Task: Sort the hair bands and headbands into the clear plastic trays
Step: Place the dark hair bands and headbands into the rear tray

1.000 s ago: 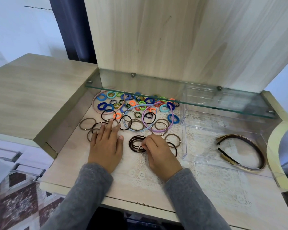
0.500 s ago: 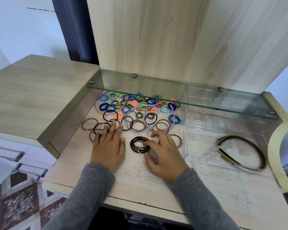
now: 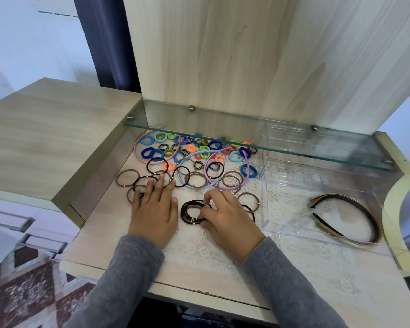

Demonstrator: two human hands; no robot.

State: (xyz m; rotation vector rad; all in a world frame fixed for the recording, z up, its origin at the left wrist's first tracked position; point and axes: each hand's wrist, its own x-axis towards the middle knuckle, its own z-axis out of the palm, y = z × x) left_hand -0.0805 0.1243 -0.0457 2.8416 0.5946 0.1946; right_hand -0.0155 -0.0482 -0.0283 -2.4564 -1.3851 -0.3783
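Right grip [image 3: 227,216] pinches dark band stack [image 3: 189,210]; left grip [image 3: 155,209] flat, fingers straight, partly hiding brown bands [image 3: 128,194].

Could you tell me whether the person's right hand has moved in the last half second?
Yes: the right hand drew back from the purple headband toward the person, onto the stacked dark brown hair bands.

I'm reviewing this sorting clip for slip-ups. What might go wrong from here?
The right hand pinches only one side of the stacked dark brown elastic hair bands, so some may slip loose when lifted. The flat left hand rests on thin brown elastic bands; sliding it could drag them.
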